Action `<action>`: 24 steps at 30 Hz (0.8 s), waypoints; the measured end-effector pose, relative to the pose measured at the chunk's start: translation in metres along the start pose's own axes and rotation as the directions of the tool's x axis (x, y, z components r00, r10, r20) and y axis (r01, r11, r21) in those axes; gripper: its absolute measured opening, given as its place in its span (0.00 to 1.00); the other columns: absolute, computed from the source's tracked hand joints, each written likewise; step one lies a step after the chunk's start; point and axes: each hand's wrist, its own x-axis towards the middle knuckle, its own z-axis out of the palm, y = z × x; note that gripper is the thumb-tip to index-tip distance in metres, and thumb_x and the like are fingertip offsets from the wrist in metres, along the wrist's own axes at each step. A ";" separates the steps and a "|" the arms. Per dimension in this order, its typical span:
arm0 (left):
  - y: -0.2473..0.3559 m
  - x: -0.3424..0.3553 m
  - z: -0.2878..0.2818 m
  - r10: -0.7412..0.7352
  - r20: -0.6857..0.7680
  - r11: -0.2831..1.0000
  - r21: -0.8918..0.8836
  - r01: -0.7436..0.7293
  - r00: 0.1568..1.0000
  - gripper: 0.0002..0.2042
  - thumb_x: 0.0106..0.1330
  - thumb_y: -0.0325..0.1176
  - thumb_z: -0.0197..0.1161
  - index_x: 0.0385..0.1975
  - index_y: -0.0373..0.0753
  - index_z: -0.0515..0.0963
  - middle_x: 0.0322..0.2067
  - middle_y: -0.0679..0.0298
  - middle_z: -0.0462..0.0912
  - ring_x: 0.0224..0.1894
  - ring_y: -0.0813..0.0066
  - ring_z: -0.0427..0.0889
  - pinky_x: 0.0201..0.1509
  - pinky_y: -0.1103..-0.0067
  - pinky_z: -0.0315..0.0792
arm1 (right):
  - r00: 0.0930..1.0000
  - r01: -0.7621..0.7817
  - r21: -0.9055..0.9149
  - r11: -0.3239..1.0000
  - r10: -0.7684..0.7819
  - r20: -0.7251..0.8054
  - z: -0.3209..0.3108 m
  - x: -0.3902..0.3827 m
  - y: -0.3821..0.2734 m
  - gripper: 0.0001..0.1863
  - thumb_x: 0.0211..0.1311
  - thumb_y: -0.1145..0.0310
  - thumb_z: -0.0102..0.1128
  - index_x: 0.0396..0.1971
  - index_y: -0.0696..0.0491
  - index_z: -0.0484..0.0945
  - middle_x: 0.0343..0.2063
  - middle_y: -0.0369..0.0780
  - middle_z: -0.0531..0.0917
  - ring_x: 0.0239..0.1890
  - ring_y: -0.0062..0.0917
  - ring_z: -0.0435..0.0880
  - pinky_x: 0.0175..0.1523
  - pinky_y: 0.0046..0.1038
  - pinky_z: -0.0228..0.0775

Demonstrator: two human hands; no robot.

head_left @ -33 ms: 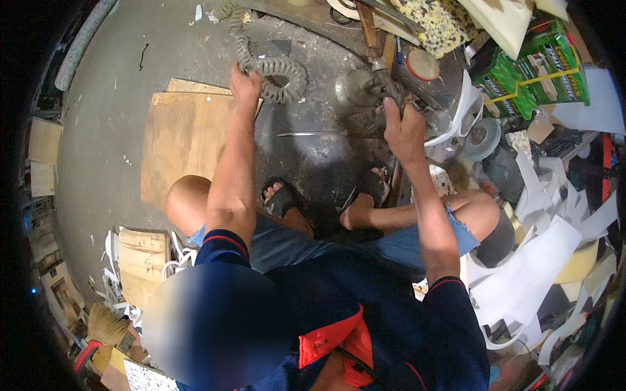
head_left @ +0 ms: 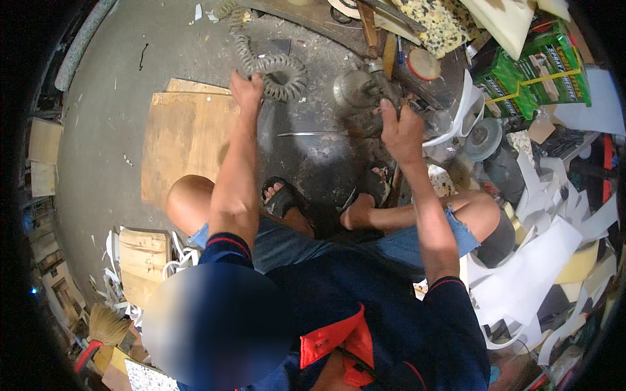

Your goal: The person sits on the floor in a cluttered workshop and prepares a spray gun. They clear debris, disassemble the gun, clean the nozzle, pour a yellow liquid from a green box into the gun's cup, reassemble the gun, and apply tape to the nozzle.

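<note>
My right hand [head_left: 402, 130] is closed round the handle of a spray gun [head_left: 383, 81] with a dull, round metal cup [head_left: 354, 89] on its left side. A hose fitting joins the gun at its far end. To the left, my left hand [head_left: 246, 90] grips a grey coiled air hose [head_left: 282, 77] by one of its bends; the loops hang out to the right of my fingers. Between my hands and my feet a long thin blade-like strip [head_left: 313, 133] lies on the stained floor.
Wooden boards [head_left: 186, 143] lie left of my arm. White foam offcuts [head_left: 528, 270] pile up on the right, near green boxes [head_left: 548, 68] and a round grey disc [head_left: 483, 139]. A low bench edge [head_left: 313, 25] runs along the far side. A broom [head_left: 104, 326] lies at lower left.
My right hand has shifted slightly left and nearer with the spray gun, whose body shows more plainly. My left hand has barely moved on the coiled hose.
</note>
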 end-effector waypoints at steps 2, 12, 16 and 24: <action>0.005 -0.037 -0.006 -0.178 0.415 0.811 -0.451 0.372 0.892 0.49 0.56 0.55 0.71 0.70 0.29 0.55 0.64 0.36 0.66 0.67 0.43 0.67 0.66 0.59 0.64 | 0.999 -0.033 -0.027 0.999 0.034 0.029 0.011 -0.003 -0.005 0.21 0.71 0.56 0.55 0.34 0.63 0.79 0.24 0.52 0.84 0.30 0.49 0.85 0.35 0.43 0.74; 0.024 -0.115 -0.023 0.005 0.832 0.301 -0.531 0.792 0.555 0.38 0.63 0.59 0.66 0.67 0.45 0.61 0.57 0.60 0.74 0.54 0.68 0.76 0.54 0.63 0.75 | 0.993 0.013 0.010 1.000 -0.014 0.120 0.058 -0.018 -0.088 0.20 0.64 0.54 0.61 0.29 0.58 0.73 0.22 0.52 0.81 0.25 0.51 0.83 0.31 0.48 0.74; 0.014 -0.111 -0.052 0.044 0.782 0.194 -0.617 0.762 0.622 0.29 0.69 0.62 0.54 0.52 0.40 0.74 0.41 0.58 0.82 0.39 0.65 0.83 0.45 0.66 0.81 | 0.958 0.201 0.343 0.918 -0.257 0.129 0.065 -0.034 -0.085 0.21 0.61 0.56 0.66 0.41 0.61 0.77 0.34 0.55 0.82 0.38 0.51 0.84 0.43 0.45 0.75; 0.013 -0.072 -0.118 -0.023 0.626 0.011 -0.779 0.627 0.779 0.27 0.68 0.58 0.58 0.59 0.47 0.70 0.51 0.59 0.77 0.48 0.53 0.81 0.39 0.54 0.86 | 0.733 0.273 -0.599 0.753 0.240 0.636 0.125 -0.040 0.163 0.31 0.65 0.60 0.60 0.66 0.54 0.64 0.68 0.51 0.63 0.72 0.51 0.56 0.72 0.54 0.52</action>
